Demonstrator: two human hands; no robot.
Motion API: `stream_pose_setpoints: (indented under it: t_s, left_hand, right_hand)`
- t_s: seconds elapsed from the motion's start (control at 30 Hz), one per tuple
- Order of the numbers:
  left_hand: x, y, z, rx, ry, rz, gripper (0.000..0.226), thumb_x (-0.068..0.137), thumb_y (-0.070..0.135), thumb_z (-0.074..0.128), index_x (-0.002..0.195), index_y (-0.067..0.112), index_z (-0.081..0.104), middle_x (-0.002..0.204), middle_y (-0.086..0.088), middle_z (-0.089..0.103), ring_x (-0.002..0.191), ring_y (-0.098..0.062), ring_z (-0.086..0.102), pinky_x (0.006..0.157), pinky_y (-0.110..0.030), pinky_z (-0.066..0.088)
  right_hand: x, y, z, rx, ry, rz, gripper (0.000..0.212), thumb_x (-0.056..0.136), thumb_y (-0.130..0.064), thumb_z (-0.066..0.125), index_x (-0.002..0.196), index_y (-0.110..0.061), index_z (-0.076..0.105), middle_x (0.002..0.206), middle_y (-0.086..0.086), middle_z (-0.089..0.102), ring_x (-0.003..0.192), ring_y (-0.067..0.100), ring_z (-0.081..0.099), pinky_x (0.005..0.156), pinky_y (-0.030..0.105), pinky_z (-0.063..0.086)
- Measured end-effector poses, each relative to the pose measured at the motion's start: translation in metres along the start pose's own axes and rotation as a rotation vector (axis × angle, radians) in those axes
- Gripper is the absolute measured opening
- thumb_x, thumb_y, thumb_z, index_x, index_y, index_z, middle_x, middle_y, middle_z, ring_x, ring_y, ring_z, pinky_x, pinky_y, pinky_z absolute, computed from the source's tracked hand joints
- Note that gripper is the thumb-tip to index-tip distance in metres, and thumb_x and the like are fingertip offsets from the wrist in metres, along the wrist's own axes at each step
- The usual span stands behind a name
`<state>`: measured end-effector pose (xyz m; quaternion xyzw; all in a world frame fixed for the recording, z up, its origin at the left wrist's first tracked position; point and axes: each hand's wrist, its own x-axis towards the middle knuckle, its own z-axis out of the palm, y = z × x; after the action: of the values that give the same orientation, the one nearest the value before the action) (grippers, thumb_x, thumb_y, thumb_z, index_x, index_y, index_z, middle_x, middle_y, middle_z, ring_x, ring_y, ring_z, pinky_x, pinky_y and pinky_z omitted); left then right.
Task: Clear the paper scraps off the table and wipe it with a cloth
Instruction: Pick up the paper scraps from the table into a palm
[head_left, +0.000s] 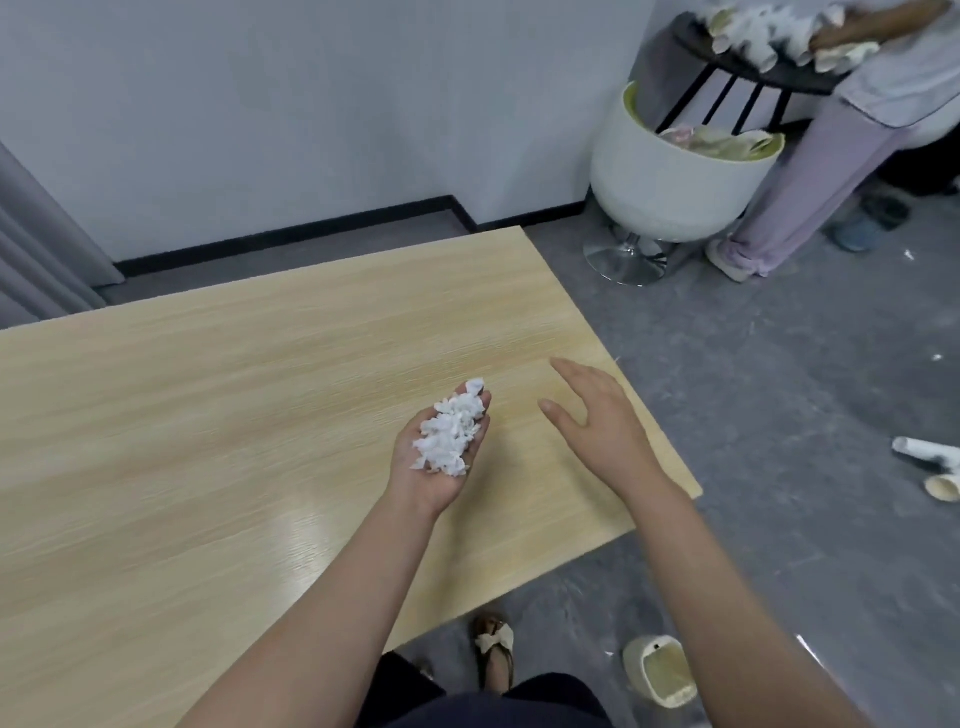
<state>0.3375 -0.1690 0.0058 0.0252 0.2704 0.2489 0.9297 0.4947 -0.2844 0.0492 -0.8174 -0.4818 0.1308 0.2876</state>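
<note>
The left hand (434, 457) lies palm up over the wooden table (208, 415), its fingers nearly straight and only gently cupped, carrying a loose heap of white paper scraps (449, 434) that spreads from the palm to the fingertips. Just beside it, the right hand (597, 421) hovers palm down near the table's right edge, fingers straight and spread, gripping nothing; whether it touches the tabletop cannot be told.
</note>
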Motion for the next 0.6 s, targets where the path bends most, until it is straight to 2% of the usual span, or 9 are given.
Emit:
stream_pose_setpoints:
  t_s: [0.1,0.23,0.33,0.47,0.6]
  left_hand:
    - [-0.001,0.000,0.007,0.059,-0.028,-0.059,0.039,0.092,0.009,0.030,0.121,-0.006,0.052,0.131,-0.016,0.055,0.123,-0.028,0.051,0.103,-0.037,0.038]
    - [0.002,-0.003,0.014,0.123,0.004,-0.117,0.038,0.096,0.011,0.031,0.125,-0.001,0.051,0.135,-0.010,0.052,0.125,-0.026,0.049,0.101,-0.035,0.040]
    - [0.004,-0.011,0.019,0.186,-0.068,-0.207,0.038,0.097,0.012,0.026,0.118,0.001,0.055,0.142,-0.013,0.045,0.126,-0.025,0.047,0.097,-0.035,0.042]
    - [0.004,-0.034,0.032,0.189,-0.064,-0.305,0.040,0.097,0.013,0.024,0.113,-0.002,0.057,0.142,-0.015,0.045,0.131,-0.026,0.043,0.105,-0.034,0.036]
    - [0.002,-0.069,0.047,0.206,-0.060,-0.375,0.040,0.098,0.015,0.028,0.127,0.000,0.050,0.137,-0.007,0.049,0.126,-0.026,0.047,0.105,-0.033,0.036]
  right_hand:
    - [-0.017,-0.003,-0.004,-0.020,0.073,0.080,0.052,0.093,-0.039,0.052,0.142,-0.026,0.037,0.145,-0.010,0.040,0.135,0.008,0.029,0.112,0.029,0.022]
    - [-0.038,-0.003,-0.005,-0.068,0.143,0.177,0.055,0.093,-0.040,0.051,0.143,-0.025,0.035,0.147,-0.008,0.038,0.137,0.011,0.028,0.114,0.032,0.020]
    - [-0.058,-0.001,-0.011,-0.083,0.199,0.254,0.055,0.093,-0.041,0.051,0.143,-0.025,0.035,0.147,-0.008,0.039,0.137,0.012,0.027,0.115,0.033,0.020]
    - [-0.090,0.006,-0.026,-0.112,0.265,0.340,0.055,0.093,-0.042,0.050,0.143,-0.025,0.035,0.146,-0.007,0.040,0.137,0.013,0.028,0.113,0.032,0.019]
    - [-0.122,0.016,-0.045,-0.128,0.328,0.434,0.055,0.093,-0.041,0.051,0.143,-0.024,0.036,0.147,-0.005,0.039,0.137,0.015,0.028,0.114,0.032,0.019]
